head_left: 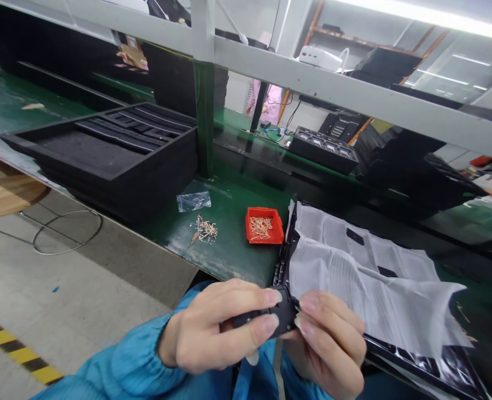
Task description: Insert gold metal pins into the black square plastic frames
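1. Blue cuffed sleeves [133,355] are nearest the camera, gathered at the wrists and spread along the bottom edge of the view.
2. A matte black corner piece [286,314] is held between both hands at 6 o'clock of the view. Its left end is partly hidden by the left hand.
3. The left hand [204,328] is almost closed, with the piece gripped from the left between its curled fingers. The right hand [329,347] is also nearly closed, and its fingertips [308,304] are pressed against the piece from the right.
4. A thin black frame [286,253] is seen running from the corner piece towards 12 o'clock and towards 4 o'clock. Whether the two are joined cannot be told. A crumpled white sheet [354,278] is laid over the frame, with small black patches showing through its gaps.
5. From the hands, a red plastic tray [265,225] is placed at 12 o'clock, just beside the frame, and is filled with small tan pins. A loose heap of similar pins [204,229] is lying on the green workbench [229,261] at 11 o'clock, below a clear plastic bag [194,201].
6. A stack of black foam trays [104,155] is placed on the same bench at 10 o'clock, under a grey shelf rail [312,78].
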A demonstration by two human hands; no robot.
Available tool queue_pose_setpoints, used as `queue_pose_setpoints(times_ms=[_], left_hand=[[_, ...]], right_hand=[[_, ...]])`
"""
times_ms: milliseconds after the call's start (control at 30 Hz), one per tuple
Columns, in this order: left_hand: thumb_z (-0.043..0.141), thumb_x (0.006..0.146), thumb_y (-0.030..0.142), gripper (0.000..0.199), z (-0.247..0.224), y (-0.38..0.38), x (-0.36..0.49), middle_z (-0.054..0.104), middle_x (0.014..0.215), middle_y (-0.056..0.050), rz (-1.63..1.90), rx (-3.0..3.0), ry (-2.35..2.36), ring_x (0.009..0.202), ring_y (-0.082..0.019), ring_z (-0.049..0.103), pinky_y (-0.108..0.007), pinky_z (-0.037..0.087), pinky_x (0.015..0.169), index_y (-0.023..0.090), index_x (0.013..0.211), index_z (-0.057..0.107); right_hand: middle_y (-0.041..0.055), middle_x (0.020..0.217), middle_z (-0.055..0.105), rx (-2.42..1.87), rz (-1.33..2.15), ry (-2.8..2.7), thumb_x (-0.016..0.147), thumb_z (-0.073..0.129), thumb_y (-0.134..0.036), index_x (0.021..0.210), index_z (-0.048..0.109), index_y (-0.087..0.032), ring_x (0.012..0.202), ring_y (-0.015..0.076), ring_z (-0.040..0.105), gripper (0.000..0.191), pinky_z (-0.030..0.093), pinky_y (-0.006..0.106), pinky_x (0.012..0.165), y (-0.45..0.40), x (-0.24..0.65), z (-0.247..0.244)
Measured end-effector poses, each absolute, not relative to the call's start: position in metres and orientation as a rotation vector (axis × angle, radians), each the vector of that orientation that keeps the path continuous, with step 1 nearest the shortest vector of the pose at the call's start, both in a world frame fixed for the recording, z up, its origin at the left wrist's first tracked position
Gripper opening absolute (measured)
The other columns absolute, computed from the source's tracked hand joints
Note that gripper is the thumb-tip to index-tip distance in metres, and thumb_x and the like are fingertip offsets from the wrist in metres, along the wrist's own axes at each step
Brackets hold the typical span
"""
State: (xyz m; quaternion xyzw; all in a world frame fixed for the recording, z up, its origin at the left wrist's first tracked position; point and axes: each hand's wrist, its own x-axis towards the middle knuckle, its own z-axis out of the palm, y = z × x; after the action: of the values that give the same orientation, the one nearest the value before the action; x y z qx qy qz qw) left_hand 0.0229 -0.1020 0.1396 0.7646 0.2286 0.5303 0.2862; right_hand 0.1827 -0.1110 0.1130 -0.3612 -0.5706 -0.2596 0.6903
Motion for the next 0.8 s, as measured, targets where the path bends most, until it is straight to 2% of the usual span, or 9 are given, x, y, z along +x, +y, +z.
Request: queue_pose_setpoints(times_ms=[133,233,367,467,567,633,700,733,800], left_hand=[[0.061,0.102,0.021,0.031,0.134,-0.097,0.018,0.079,0.105,-0.010,1.374,2.032,0.595,0.084,-0.024,0.080,-0.035,0.070,0.070,0.024,0.132,0.067],[0.056,0.104,0.020,0.029,0.129,-0.089,0.016,0.079,0.110,-0.010,1.419,2.154,0.473,0.090,-0.024,0.080,-0.036,0.069,0.076,0.026,0.131,0.066],[0.051,0.107,0.025,0.022,0.120,-0.092,0.021,0.078,0.115,-0.014,1.555,2.243,0.285,0.095,-0.024,0.078,-0.036,0.066,0.082,0.019,0.124,0.063],[0.052,0.104,0.021,0.013,0.114,-0.081,0.029,0.080,0.105,-0.013,1.513,2.155,0.577,0.083,-0.020,0.076,-0.033,0.062,0.076,0.017,0.109,0.063],[0.055,0.101,0.020,0.018,0.114,-0.010,0.041,0.076,0.085,-0.003,1.112,2.101,1.159,0.074,-0.016,0.071,-0.028,0.058,0.074,0.020,0.089,0.068],[0.057,0.102,0.022,0.017,0.118,0.065,0.052,0.074,0.093,-0.006,1.021,2.016,1.405,0.088,-0.020,0.072,-0.034,0.059,0.083,0.016,0.091,0.070],[0.064,0.101,0.032,0.021,0.124,0.139,0.066,0.072,0.112,-0.008,0.958,1.967,1.523,0.098,-0.021,0.071,-0.040,0.060,0.087,0.014,0.111,0.069],[0.065,0.101,0.034,0.026,0.126,0.170,0.074,0.069,0.119,-0.009,0.927,1.951,1.558,0.102,-0.022,0.070,-0.042,0.061,0.089,0.015,0.119,0.067],[0.066,0.101,0.036,0.033,0.128,0.215,0.091,0.066,0.127,-0.010,0.874,1.940,1.602,0.107,-0.023,0.069,-0.043,0.061,0.090,0.017,0.128,0.064]], right_hand=[[0.0062,0.092,0.070,-0.806,-0.581,-1.309,0.092,0.074,-0.017,0.115,0.072,-0.021,0.079,0.0215,0.066,0.023,0.060,0.039,0.063,-0.114,0.186,0.108],[0.0062,0.097,0.072,-0.819,-0.567,-1.396,0.092,0.073,-0.013,0.118,0.072,-0.021,0.083,0.0220,0.067,0.027,0.063,0.040,0.066,-0.118,0.192,0.104],[0.0049,0.100,0.076,-0.740,-0.649,-1.583,0.085,0.075,-0.003,0.093,0.074,-0.019,0.086,0.0198,0.069,0.018,0.063,0.036,0.068,-0.119,0.203,0.106],[0.0050,0.093,0.076,-0.870,-0.597,-1.689,0.087,0.066,0.003,0.088,0.073,-0.018,0.091,0.0202,0.071,0.022,0.062,0.034,0.074,-0.112,0.209,0.107],[0.0087,0.101,0.077,-1.243,-0.362,-1.654,0.097,0.059,-0.005,0.105,0.072,-0.018,0.100,0.0223,0.072,0.020,0.060,0.037,0.087,-0.104,0.212,0.091],[0.0121,0.108,0.076,-1.337,-0.307,-1.574,0.099,0.063,-0.019,0.114,0.071,-0.016,0.100,0.0230,0.073,0.017,0.058,0.036,0.089,-0.101,0.210,0.068],[0.0097,0.102,0.078,-1.280,-0.206,-1.582,0.098,0.066,-0.023,0.111,0.072,-0.019,0.094,0.0214,0.075,0.015,0.059,0.031,0.085,-0.098,0.207,0.038],[0.0076,0.097,0.078,-1.266,-0.118,-1.563,0.098,0.065,-0.022,0.103,0.074,-0.021,0.090,0.0206,0.075,0.010,0.059,0.031,0.084,-0.096,0.205,0.023],[0.0051,0.089,0.078,-1.261,0.017,-1.478,0.098,0.065,-0.022,0.090,0.074,-0.024,0.083,0.0200,0.075,0.012,0.059,0.030,0.080,-0.092,0.204,-0.005]])
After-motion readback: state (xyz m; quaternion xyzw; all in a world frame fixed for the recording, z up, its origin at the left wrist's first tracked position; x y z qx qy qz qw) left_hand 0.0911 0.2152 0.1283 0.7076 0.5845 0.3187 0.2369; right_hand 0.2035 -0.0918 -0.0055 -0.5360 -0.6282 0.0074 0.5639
